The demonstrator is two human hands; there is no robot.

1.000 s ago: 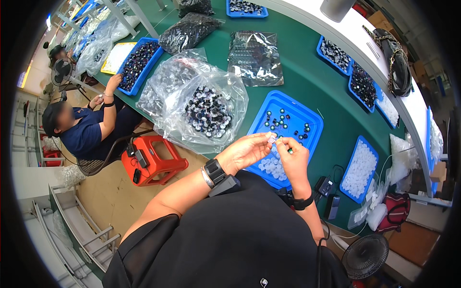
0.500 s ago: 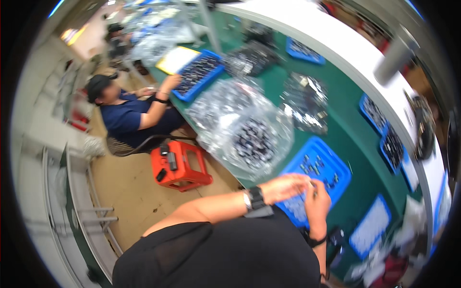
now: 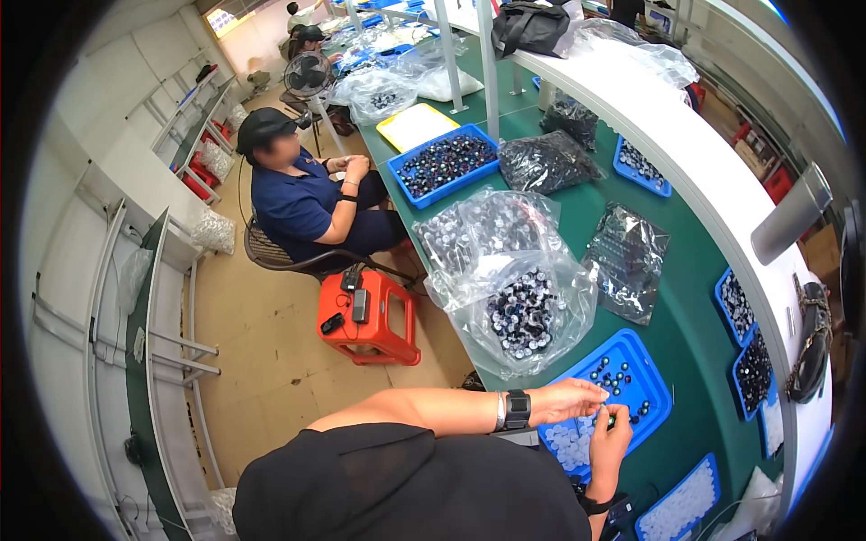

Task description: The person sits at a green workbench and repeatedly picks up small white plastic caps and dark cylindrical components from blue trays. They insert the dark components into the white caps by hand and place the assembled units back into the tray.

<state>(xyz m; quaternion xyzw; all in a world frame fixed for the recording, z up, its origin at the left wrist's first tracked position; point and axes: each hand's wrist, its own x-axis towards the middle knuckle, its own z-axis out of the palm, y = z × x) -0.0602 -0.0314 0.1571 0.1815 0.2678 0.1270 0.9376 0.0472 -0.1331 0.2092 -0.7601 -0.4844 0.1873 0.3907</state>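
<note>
My left hand [image 3: 568, 399] and my right hand [image 3: 611, 440] meet over a blue tray [image 3: 661, 393]. Both are closed, fingertips nearly touching. A small dark, shiny round piece [image 3: 612, 421] shows between the right fingers. The left fingers are pinched together, but whatever is in them is too small to make out. Loose dark round pieces [image 3: 616, 375] lie in the tray's far part, and whitish translucent pieces [image 3: 570, 446] fill its near left part, partly behind my hands.
An open clear bag [image 3: 577, 307] of dark and clear pieces lies beyond my tray. A co-worker [image 3: 298, 198] sits left by a full blue tray [image 3: 442, 200]. A red stool [image 3: 370, 329] stands on the floor. A tray of white pieces [image 3: 683, 501] sits at right; a white shelf [image 3: 722, 180] runs above the table.
The view has shifted, so the table and co-worker appear farther right and lower. The co-worker's hand has left their tray, and their hands are now together. Mine stay close together over my tray.
</note>
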